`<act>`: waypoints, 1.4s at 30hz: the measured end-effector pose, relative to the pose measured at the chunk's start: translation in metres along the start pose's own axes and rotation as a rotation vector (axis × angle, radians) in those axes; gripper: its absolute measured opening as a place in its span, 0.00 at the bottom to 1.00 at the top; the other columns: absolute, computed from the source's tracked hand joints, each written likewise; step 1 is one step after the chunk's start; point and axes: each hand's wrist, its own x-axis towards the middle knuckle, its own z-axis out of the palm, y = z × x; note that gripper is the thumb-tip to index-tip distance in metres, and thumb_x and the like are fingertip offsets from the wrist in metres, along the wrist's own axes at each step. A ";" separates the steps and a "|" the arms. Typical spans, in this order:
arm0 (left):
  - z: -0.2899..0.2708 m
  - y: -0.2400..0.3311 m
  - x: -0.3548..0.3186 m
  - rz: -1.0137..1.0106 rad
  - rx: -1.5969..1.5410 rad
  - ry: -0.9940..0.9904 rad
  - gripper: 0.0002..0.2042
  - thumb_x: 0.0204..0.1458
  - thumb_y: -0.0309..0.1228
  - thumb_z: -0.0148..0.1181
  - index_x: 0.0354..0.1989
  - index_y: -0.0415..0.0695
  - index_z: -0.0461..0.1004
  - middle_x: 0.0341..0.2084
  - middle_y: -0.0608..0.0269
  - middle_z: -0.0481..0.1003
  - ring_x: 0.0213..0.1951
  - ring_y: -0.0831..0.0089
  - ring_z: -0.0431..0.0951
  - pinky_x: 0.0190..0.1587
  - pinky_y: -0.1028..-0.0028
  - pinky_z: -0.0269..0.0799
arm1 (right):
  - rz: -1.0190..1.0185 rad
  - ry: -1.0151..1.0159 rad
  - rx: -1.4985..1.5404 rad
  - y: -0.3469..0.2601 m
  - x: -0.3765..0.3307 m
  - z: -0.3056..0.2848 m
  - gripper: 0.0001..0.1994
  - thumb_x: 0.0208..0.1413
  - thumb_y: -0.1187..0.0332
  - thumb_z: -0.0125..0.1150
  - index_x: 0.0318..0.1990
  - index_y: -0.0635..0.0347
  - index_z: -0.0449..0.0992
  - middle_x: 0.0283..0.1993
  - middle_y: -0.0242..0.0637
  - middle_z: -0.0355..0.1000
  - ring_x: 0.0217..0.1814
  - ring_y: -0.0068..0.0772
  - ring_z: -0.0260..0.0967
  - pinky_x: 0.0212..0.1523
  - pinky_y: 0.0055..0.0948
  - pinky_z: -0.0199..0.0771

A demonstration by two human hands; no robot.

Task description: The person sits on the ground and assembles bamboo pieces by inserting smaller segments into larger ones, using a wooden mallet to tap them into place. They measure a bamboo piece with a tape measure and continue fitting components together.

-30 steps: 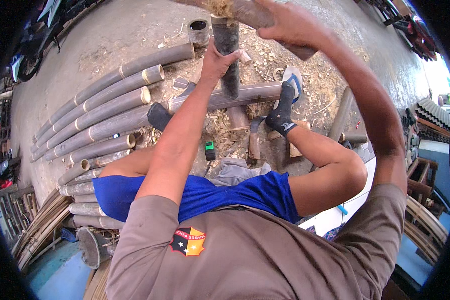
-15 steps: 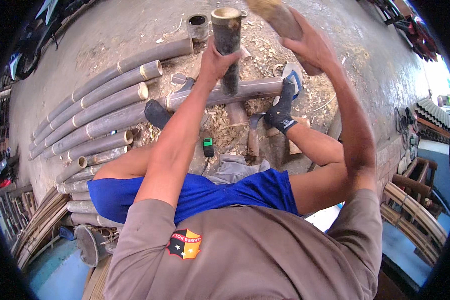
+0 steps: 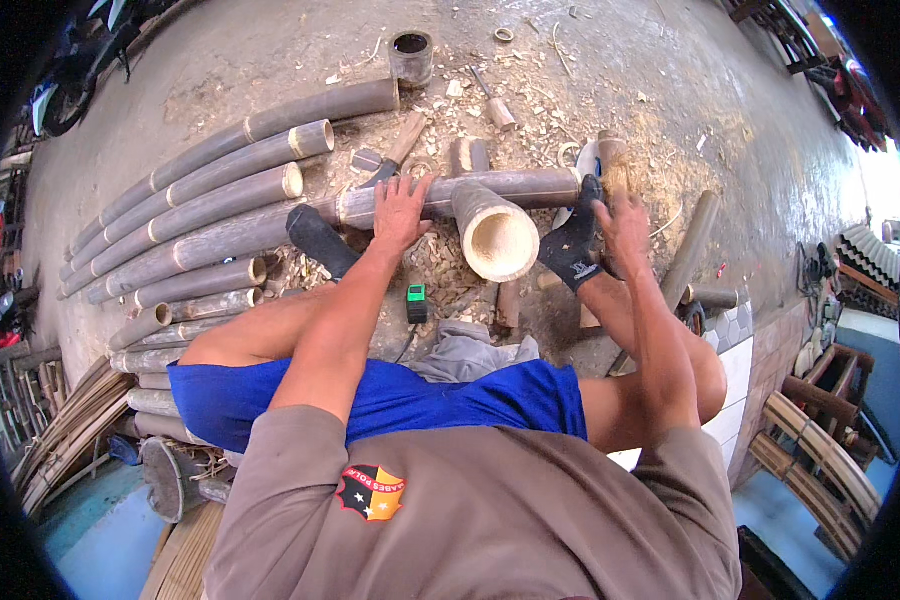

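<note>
My left hand lies with spread fingers on a long dark bamboo pole and holds nothing. Beside it a short bamboo tube meets the pole, tilted with its pale hollow mouth toward me. My right hand is lowered beside my right foot, fingers apart, just below a thick wooden block with a frayed, straw-coloured face. My socked feet are at the pole: the left foot near its middle, the right foot by its cut end.
Several bamboo poles lie side by side at left. A hollow bamboo piece stands at the back. A wooden-handled chisel lies among wood shavings. A green and black tape measure is between my legs. Another pole lies at right.
The short bamboo tube has gone from upright in my left hand to tilted toward me, let go. My right hand has come down from its raised position, and the wooden block is now on the floor.
</note>
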 end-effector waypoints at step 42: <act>-0.015 -0.015 0.024 -0.039 -0.029 -0.209 0.46 0.31 0.48 0.83 0.65 0.58 0.68 0.53 0.60 0.75 0.58 0.54 0.73 0.54 0.42 0.65 | 0.851 -0.972 1.896 -0.186 -0.138 -0.095 0.31 0.61 0.57 0.65 0.68 0.53 0.59 0.47 0.45 0.70 0.40 0.43 0.77 0.39 0.46 0.85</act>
